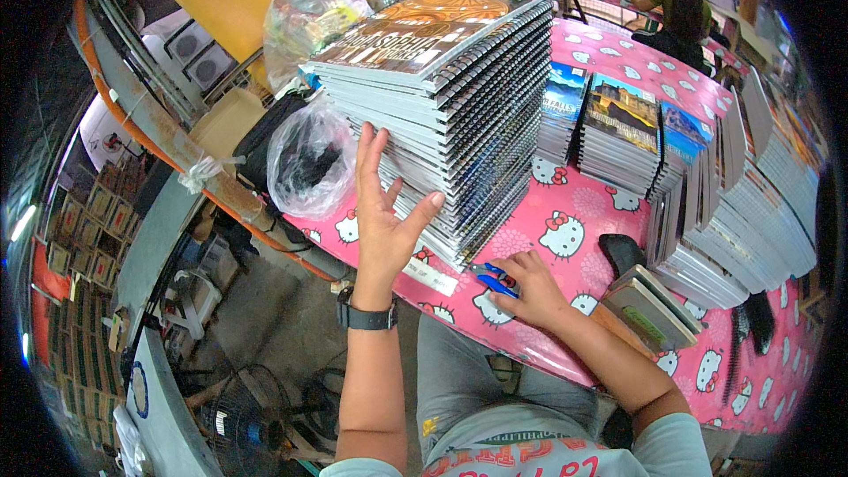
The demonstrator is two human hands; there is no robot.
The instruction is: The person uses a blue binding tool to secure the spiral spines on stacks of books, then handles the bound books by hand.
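Observation:
A tall stack of spiral-bound notebooks (477,115) stands on the pink table, coil bindings facing right and a brown-and-orange printed cover on top. My left hand (384,221) is open, its spread fingers and thumb resting against the near left side of the stack. A dark watch (367,311) is on that wrist. Beside the stack's bottom corner, my right hand (530,290) is closed around small blue-handled pliers (497,283). The pliers' jaws are small and partly hidden. A white paper strip (429,277) lies at the table edge between my hands.
Shorter stacks of spiral notebooks (618,128) and fanned grey-white piles (742,203) stand to the right. Books (649,314) lie near my right forearm. Clear plastic bags (309,159) sit left of the stack. A fan (243,415) stands below left. A person (685,9) sits far right.

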